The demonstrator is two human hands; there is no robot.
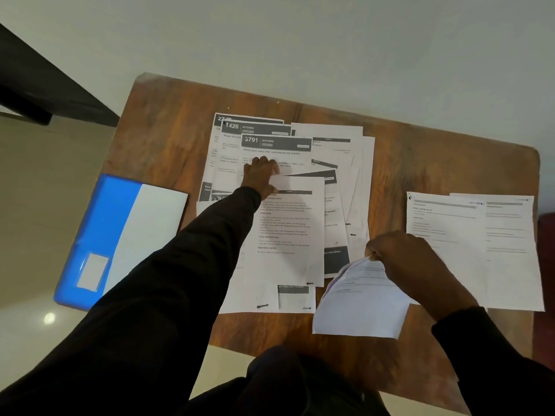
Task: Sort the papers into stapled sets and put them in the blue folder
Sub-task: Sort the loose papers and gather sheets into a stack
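Note:
Several printed sheets lie overlapped in a loose pile (339, 163) at the middle of the wooden table (168, 136). My left hand (260, 175) reaches into the pile and pinches the top edge of a text sheet (285, 232). Near the front, my right hand (411, 259) holds a curled white sheet (360, 304) by its top corner, lifted off the table. The blue folder (99, 232) lies shut at the left, overhanging the table's edge. A separate pair of sheets (492, 250) lies flat at the right. No stapler is in view.
A dark piece of furniture (45, 85) stands at the far left. Pale floor surrounds the table. A dark red object (546, 235) shows at the right frame edge. Bare wood shows along the table's back and front.

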